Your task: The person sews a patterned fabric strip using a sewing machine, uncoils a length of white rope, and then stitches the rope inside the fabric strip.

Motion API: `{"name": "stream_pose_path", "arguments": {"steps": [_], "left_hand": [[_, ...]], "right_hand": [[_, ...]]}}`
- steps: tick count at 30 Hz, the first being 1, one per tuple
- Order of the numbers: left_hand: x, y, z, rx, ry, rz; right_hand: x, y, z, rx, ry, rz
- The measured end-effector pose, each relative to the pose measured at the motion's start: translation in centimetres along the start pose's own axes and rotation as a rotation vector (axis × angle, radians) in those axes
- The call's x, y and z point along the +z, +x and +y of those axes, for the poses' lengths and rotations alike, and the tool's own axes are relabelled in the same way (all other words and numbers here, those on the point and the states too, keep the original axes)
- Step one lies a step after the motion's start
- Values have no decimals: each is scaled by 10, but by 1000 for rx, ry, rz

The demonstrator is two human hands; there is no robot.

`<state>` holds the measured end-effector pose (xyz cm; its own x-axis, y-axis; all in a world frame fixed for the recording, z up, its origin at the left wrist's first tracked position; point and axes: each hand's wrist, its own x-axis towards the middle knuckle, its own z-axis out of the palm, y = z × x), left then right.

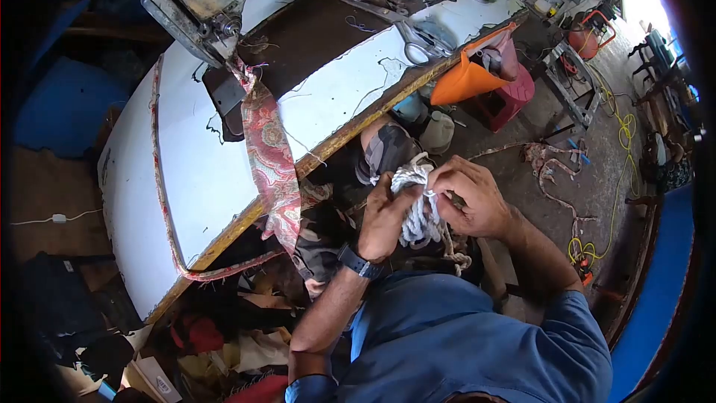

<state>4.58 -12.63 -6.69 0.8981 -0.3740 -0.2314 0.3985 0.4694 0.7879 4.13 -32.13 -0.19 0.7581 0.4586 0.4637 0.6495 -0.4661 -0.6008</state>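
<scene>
Holding a soft white rope bundle near the frame's centre
Above my blue shirt and off the edge of the surface, it sits with my left hand clamped on its left side and my right hand pinching strands near the top. I judge it light, floppy and sturdy, though loose coils could slip; gathered strands should give the surest grip.

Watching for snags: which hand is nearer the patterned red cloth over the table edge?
Left. The left hand holds the white rope on the side toward the patterned red cloth; the right hand is at the rope's other side, farther away.
</scene>
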Motion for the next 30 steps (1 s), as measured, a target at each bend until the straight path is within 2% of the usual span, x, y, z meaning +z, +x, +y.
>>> {"name": "stream_pose_path", "arguments": {"steps": [3,6,7,9,12,14,15,16,17,18,20,21,22,24,25,26,27,28,29,30], "left_hand": [[6,8,-6,83,-67,96],[-8,6,-12,31,-193,108],[4,4,-7,56,-240,240],[-12,7,-15,95,-263,214],[-20,7,-10,109,-244,294],[-26,7,-6,137,-307,314],[-31,9,-5,136,-297,360],[-44,13,-10,121,-259,400],[-52,13,-9,125,-275,349],[-56,13,-9,128,-292,299],[-49,13,-14,135,-324,389],[-46,13,-17,137,-340,434],[-53,12,-19,135,-322,361],[-73,12,-26,132,-286,214],[-61,13,-20,164,-210,367],[-49,9,-11,203,-119,346],[-38,2,-2,240,-27,324],[-33,-5,1,271,65,303],[-36,-8,-5,324,100,186],[-39,-10,-12,356,213,189]], "right_hand": [[2,-2,-1,165,97,-77],[-6,0,-10,151,-76,-194],[-7,-2,-10,135,-167,-197],[-10,-8,-9,107,-345,-204],[-33,-14,-8,96,-579,-92],[-67,-16,-12,271,-651,-2],[-86,-24,-3,229,-680,92],[-107,-33,1,277,-650,167],[-127,-42,6,322,-616,243],[-146,-50,4,459,-523,296],[-176,-77,11,465,-331,484],[-196,-96,20,542,-274,641],[-218,-117,31,616,-216,799],[-274,-146,36,522,276,1079],[-284,-150,31,457,306,1121],[-295,-157,33,433,243,1233],[-322,-184,47,480,246,1172],[-327,-206,64,523,60,1063],[-333,-227,81,551,-128,961],[-324,-239,96,557,-494,791]]}}
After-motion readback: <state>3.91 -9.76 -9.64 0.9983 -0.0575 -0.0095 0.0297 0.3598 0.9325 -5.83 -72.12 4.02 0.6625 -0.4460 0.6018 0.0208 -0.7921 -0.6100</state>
